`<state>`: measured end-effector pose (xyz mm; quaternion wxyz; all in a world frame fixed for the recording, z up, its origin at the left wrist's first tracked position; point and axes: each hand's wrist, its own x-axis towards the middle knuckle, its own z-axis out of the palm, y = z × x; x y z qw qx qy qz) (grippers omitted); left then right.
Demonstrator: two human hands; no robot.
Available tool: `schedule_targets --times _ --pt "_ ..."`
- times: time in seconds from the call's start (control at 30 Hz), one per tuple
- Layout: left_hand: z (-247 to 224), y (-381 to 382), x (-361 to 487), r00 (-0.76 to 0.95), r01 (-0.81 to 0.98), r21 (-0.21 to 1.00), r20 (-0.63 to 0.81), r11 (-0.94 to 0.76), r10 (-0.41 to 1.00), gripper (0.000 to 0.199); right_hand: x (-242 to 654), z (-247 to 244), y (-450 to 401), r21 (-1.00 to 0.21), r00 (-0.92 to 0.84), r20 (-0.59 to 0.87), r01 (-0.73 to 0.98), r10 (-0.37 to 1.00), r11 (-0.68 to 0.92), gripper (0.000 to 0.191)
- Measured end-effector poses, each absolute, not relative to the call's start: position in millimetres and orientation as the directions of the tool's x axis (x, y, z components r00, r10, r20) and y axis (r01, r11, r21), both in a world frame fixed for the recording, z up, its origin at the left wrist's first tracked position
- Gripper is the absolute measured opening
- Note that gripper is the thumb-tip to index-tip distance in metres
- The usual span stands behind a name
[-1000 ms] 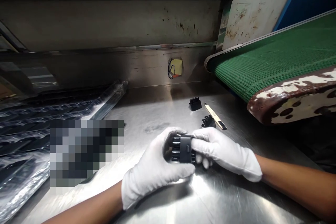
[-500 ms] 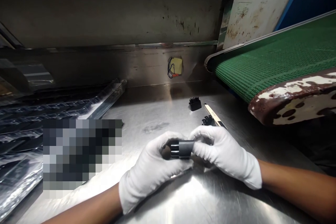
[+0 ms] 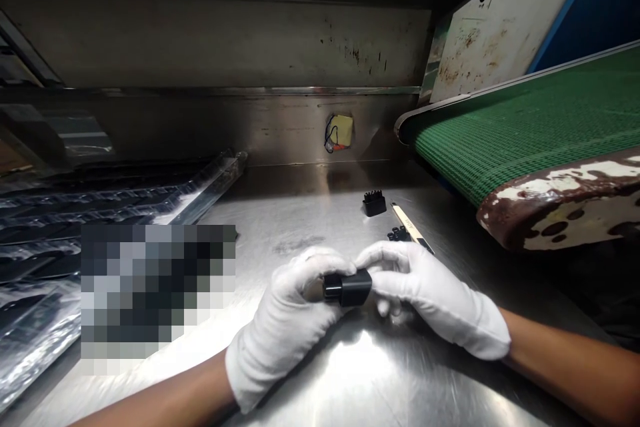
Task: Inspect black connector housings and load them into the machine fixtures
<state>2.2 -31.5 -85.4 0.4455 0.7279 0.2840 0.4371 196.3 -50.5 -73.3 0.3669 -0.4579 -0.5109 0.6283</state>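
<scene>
Left grip (image 3: pixel 290 320) closed round black block (image 3: pixel 357 288) — right grip (image 3: pixel 430 300) half-curled at its right end, hold unclear — above steel worktop (image 3: pixel 270 217).

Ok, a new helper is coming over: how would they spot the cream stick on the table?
Find the green conveyor belt on the right, then the metal table to its left. On that table, just beyond the gloved right hand, lies the cream stick, slanting. Its slim, pale body sets it apart from the two chunky black parts beside it.
</scene>
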Motion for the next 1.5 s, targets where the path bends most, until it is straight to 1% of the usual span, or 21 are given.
schedule_targets --times 0.13,0.2,0.23,0.27,0.33,0.37,0.4,0.43,0.5,0.57,0.6,0.67,0.73,0.8,0.9,0.97,1.03,1.13,1.27,1.37,1.5 --pt "-89 -27 1 0.442 0.020 0.818 0.509 -0.575 0.739 0.030 199 -78 -49 -0.970 -0.331 -0.196 -0.070 0.923 -0.232 0.024" --pt "-89 -26 1 0.458 -0.004 0.819 0.512 -0.574 0.727 0.029 199 -82 -49 -0.962 -0.346 -0.204 -0.105 0.916 -0.253 0.023" --pt "-89 -26 2 0.465 -0.023 0.847 0.479 -0.530 0.745 0.027 198 -84 -49 -0.953 -0.360 -0.211 -0.131 0.909 -0.273 0.024" --pt "-88 -27 3 0.479 -0.049 0.894 0.412 -0.445 0.775 0.025 198 -85 -49 -0.942 -0.373 -0.219 -0.160 0.902 -0.295 0.024" --pt "-87 -28 5 0.545 -0.128 0.976 0.220 -0.178 0.809 0.023 197 -87 -48 -0.923 -0.391 -0.220 -0.215 0.894 -0.321 0.023" --pt "-87 -28 7 0.595 -0.165 0.986 0.125 -0.031 0.794 0.023 196 -87 -47 -0.916 -0.399 -0.207 -0.241 0.893 -0.320 0.023" --pt "-87 -28 8 0.642 -0.202 0.976 0.066 0.085 0.764 0.023 196 -87 -46 -0.911 -0.401 -0.195 -0.263 0.895 -0.317 0.024" --pt "-87 -28 9 0.681 -0.234 0.959 0.041 0.163 0.731 0.023 195 -87 -45 -0.907 -0.400 -0.188 -0.279 0.897 -0.314 0.024" --pt "-86 -27 10 0.722 -0.274 0.932 0.036 0.238 0.691 0.022 194 -86 -44 -0.900 -0.399 -0.191 -0.294 0.897 -0.323 0.024" --pt "-85 -27 9 0.714 -0.257 0.938 0.023 0.231 0.700 0.022 194 -87 -44 -0.892 -0.398 -0.206 -0.299 0.894 -0.339 0.023" --pt "-85 -27 8 0.686 -0.231 0.955 0.024 0.186 0.728 0.021 195 -87 -44 -0.887 -0.396 -0.214 -0.305 0.893 -0.347 0.022" --pt "-84 -27 7 0.598 -0.169 0.985 0.090 0.015 0.797 0.023 196 -88 -46 -0.876 -0.389 -0.241 -0.306 0.889 -0.372 0.022" --pt "-83 -28 6 0.523 -0.101 0.981 0.194 -0.165 0.830 0.025 197 -89 -48 -0.880 -0.378 -0.260 -0.286 0.888 -0.379 0.023" --pt "-82 -28 5 0.476 -0.029 0.973 0.213 -0.228 0.853 0.036 197 -88 -49 -0.907 -0.347 -0.244 -0.249 0.906 -0.339 0.023" --pt "-83 -23 5 0.420 0.131 0.978 0.094 -0.163 0.902 0.071 196 -84 -51 -0.951 -0.238 -0.201 -0.187 0.950 -0.248 0.020" --pt "-84 -19 5 0.416 0.204 0.972 0.019 -0.114 0.909 0.084 194 -82 -52 -0.965 -0.168 -0.182 -0.156 0.969 -0.209 0.021" --pt "-85 -17 4 0.447 0.210 0.975 -0.024 -0.078 0.894 0.081 193 -82 -52 -0.974 -0.125 -0.150 -0.150 0.981 -0.168 0.024" --pt "-84 -18 3 0.502 0.174 0.981 -0.017 -0.082 0.865 0.068 191 -83 -53 -0.978 -0.129 -0.114 -0.160 0.985 -0.135 0.028" --pt "-80 -21 3 0.538 0.107 0.994 -0.057 -0.001 0.841 0.057 192 -83 -54 -0.975 -0.166 -0.132 -0.157 0.977 -0.158 0.027" --pt "-78 -22 3 0.556 0.083 0.996 -0.059 0.016 0.829 0.056 193 -81 -54 -0.974 -0.192 -0.146 -0.144 0.971 -0.175 0.024" --pt "-76 -22 2 0.558 0.122 0.991 -0.111 0.051 0.823 0.058 194 -83 -54 -0.970 -0.220 -0.132 -0.172 0.967 -0.172 0.025"
